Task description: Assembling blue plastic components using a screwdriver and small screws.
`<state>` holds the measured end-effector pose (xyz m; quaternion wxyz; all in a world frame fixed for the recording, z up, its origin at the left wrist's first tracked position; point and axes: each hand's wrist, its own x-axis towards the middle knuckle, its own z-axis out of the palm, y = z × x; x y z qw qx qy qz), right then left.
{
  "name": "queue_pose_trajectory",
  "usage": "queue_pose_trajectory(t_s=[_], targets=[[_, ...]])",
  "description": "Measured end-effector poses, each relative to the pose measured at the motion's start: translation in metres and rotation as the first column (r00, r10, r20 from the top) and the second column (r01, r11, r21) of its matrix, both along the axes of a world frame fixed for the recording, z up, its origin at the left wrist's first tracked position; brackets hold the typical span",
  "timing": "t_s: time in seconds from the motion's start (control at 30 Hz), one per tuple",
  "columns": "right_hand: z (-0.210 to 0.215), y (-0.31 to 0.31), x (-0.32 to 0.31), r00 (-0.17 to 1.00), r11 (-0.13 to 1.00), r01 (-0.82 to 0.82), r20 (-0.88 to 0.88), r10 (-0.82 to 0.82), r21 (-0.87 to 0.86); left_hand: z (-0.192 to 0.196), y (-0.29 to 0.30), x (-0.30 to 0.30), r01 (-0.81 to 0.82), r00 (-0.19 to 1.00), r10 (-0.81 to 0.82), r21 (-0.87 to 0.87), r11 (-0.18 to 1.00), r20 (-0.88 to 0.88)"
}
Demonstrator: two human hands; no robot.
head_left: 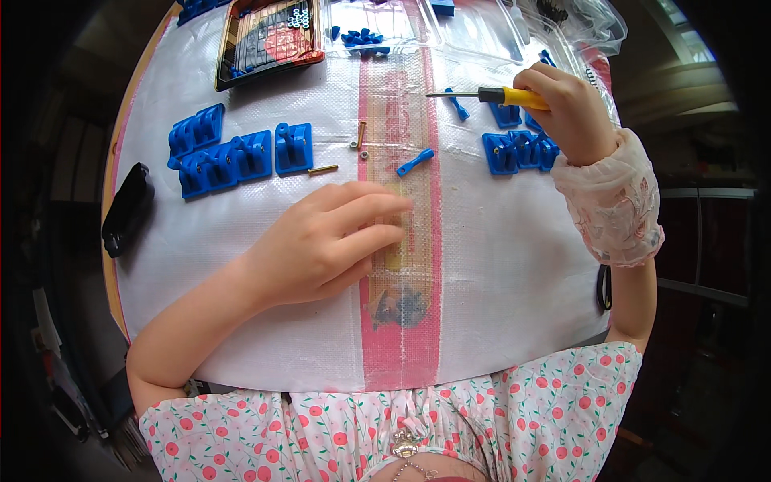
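Note:
At the upper right, my right hand [566, 108] is wrapped round a yellow-and-black screwdriver [520, 98], its shaft pointing left. My left hand [341, 237] hovers over or rests on the middle of the table, palm down; its fingers are stretched and apart, with nothing visible in them. Just beyond its fingertips lies a small blue plastic lever [415, 162]. Two brass-coloured screws [323, 169] and two small nuts [365, 155] lie nearby. A single blue bracket [294, 149] stands left of them. A second blue lever [458, 105] lies below the screwdriver's shaft.
More blue brackets stand in rows at the left [225, 167] and under my right hand [503, 153]. A black tray [315, 58], a clear plastic container [405, 50] with blue pieces, and plastic bags line the far side. A black case [128, 210] lies at the left edge.

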<state>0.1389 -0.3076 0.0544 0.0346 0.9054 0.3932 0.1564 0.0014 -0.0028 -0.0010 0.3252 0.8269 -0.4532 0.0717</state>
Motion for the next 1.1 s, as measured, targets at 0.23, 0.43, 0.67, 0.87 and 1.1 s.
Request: queue_pose_trajectory(t_s=[0.23,0.43,0.67,0.87,1.1], targets=[[0.01,-0.006,-0.007,0.998,0.992,0.062,0.032,-0.059,-0.107,-0.001,-0.002,-0.001,-0.108,0.993,0.113,0.145,0.984,-0.027],[0.021,0.016,-0.041,0.965,0.969,-0.119,-0.206,0.165,0.217,-0.001,-0.002,-0.001,-0.128,0.991,0.134,0.15,0.98,-0.032],[0.012,0.011,-0.059,0.974,0.994,-0.043,-0.219,0.064,0.097,0.078,0.012,-0.014,-0.194,0.976,0.212,0.255,0.947,-0.044],[0.011,0.015,-0.059,0.985,1.0,0.027,-0.171,-0.028,-0.005,0.094,0.095,0.015,-0.686,0.717,0.696,0.217,0.695,0.037],[0.027,0.025,-0.079,0.84,0.962,-0.081,-0.502,0.206,0.259,0.044,0.135,0.057,-0.613,0.726,0.688,0.443,0.655,-0.013]])
